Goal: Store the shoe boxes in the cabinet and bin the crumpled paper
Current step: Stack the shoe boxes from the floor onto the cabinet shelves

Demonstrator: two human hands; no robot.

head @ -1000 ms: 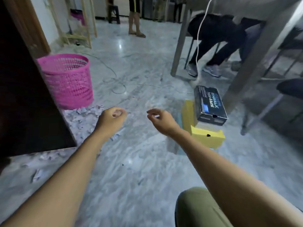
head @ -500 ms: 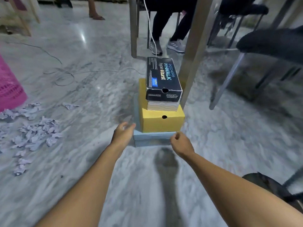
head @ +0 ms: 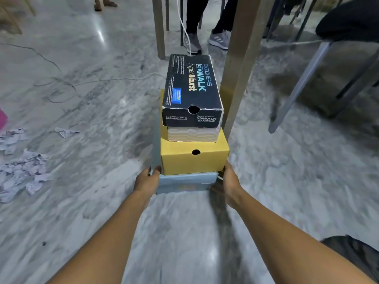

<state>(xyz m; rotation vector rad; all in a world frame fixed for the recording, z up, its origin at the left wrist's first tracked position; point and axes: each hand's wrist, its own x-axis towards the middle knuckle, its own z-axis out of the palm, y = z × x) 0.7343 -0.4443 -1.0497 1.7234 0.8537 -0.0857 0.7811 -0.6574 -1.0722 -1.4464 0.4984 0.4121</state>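
The black box (head: 191,87) is sitting on the yellow box (head: 194,160) and is narrower than it. If the stack is being lifted by the bottom alone, any tilt is likely sending the top two sliding off. The table leg (head: 238,78) is standing just right of the stack and a white cable (head: 184,31) is hanging just behind it, so a swing toward either is risking a knock or a snag.

The left hand (head: 146,181) is curling its fingers over the near left corner of the blue box (head: 184,183), the lowest one. The right hand (head: 228,183) is pressing against the near right corner, thumb up; whether its fingers are hooking underneath I cannot tell. The stack is sitting between the hands and rising beyond them. The crumpled paper (head: 26,171) is lying on the floor well off to the left of the left hand.
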